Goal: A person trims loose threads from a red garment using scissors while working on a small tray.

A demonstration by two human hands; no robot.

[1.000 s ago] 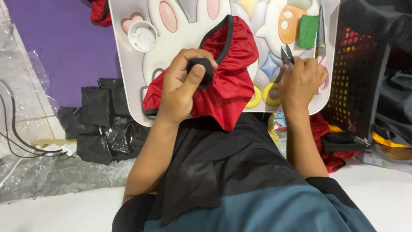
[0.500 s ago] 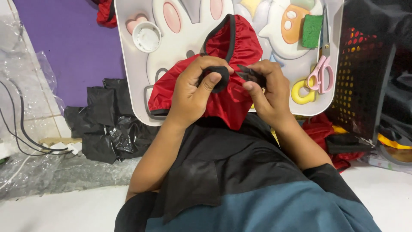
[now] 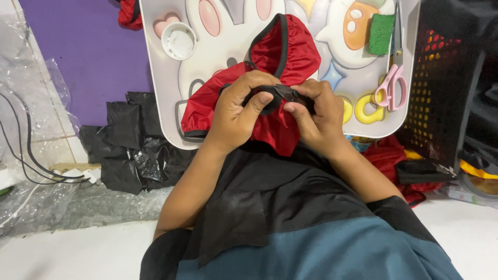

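Red cloth [image 3: 270,57] with black piping lay bunched on the white tray [image 3: 155,62], held beneath and between both hands. Left hand [image 3: 236,114] was closed over a small black piece [image 3: 275,96], thumb pressing it onto the cloth; right hand [image 3: 316,114] pinched the same piece from its other side, fingertips meeting the left thumb. Step in hand, as judged: fitting or working the black piece against the gathered edge of the cloth. Next move would likely call for a firm two-sided pinch and small turns of the piece, keeping the cloth from slipping. Just beyond the right hand lay pink scissors [image 3: 391,85], yellow rings [image 3: 363,109] and a green sponge [image 3: 381,33]; further out on that side stood a black crate [image 3: 441,93], close to the tray rim. Beyond the left hand sat a white lid [image 3: 179,41]; outward of that wrist lay black plastic [image 3: 129,150] and cables [image 3: 31,161]. Room was tight on the right, freer on the left and toward the lap.
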